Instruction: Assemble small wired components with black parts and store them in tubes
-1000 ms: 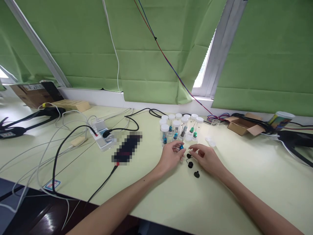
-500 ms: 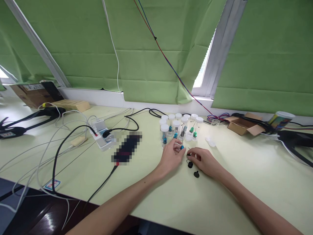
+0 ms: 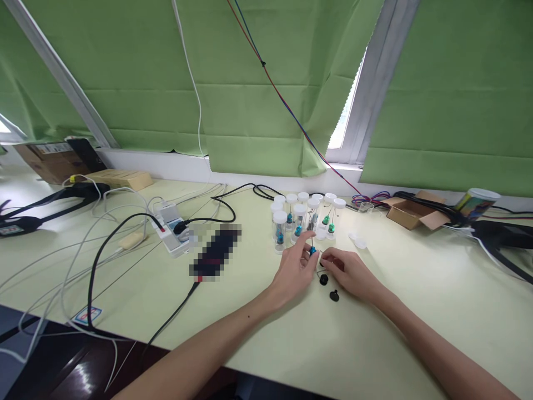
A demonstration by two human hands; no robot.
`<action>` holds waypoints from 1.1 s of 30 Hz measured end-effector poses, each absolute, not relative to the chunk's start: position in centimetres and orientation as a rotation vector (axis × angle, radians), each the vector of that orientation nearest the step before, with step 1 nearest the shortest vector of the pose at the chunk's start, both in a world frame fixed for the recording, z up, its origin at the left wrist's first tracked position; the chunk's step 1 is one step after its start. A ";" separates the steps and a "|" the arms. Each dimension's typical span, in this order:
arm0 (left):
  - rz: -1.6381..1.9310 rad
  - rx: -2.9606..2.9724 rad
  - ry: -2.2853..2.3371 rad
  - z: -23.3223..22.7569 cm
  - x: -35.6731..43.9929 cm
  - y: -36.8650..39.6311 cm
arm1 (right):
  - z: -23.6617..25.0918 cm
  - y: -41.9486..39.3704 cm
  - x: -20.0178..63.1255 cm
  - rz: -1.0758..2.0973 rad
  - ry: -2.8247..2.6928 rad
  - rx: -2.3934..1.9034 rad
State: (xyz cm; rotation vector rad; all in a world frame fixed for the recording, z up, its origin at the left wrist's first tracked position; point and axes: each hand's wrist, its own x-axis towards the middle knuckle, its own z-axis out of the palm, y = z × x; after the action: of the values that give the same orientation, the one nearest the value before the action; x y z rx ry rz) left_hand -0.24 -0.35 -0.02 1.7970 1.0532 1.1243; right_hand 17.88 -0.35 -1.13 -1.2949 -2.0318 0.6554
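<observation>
My left hand [image 3: 296, 262] is closed on a small blue part with a thin metal rod [image 3: 312, 251], the rod pointing up. Close beside it, my right hand [image 3: 343, 268] pinches at a small black piece near the tabletop, mostly covered by the fingers. A round black part [image 3: 323, 279] lies just below the right fingertips, and a black disc with a short stem [image 3: 334, 295] is nearer to me. Behind the hands stand several clear vials with white caps [image 3: 280, 230], holding blue or green parts with rods.
A clear plastic lid [image 3: 358, 240] lies right of the vials. An open cardboard box [image 3: 412, 214] and a printed can [image 3: 477, 204] are at the back right. To the left are a blurred-out dark device [image 3: 216, 253], a power strip [image 3: 172, 233] and tangled cables.
My left hand has shifted slightly right with the blue part, closer to my right hand. The right hand stays almost in place at the black piece.
</observation>
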 end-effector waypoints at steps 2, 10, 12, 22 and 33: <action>1.112 1.822 1.050 0.0 -0.3 -0.3 | -1.1 -0.4 17.8 0.756 -1.945 -1.247; 1.101 1.701 1.026 -0.5 -0.2 0.1 | -0.8 -0.2 17.7 1.261 -1.508 -1.008; 1.092 1.657 1.006 -0.5 -0.2 0.2 | -0.7 -0.2 17.7 1.318 -1.425 -0.987; 1.089 1.483 0.843 -0.3 0.2 0.1 | -0.5 -0.3 18.0 1.521 -1.207 -0.913; 1.141 1.366 0.819 -0.4 0.3 0.1 | -0.4 -0.3 18.2 1.603 -1.118 -0.825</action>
State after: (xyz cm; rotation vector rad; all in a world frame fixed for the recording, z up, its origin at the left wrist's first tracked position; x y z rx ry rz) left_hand 0.30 0.15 -0.42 1.3655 0.8190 1.1405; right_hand 18.18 -0.25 -0.43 -0.8246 -1.1183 1.6032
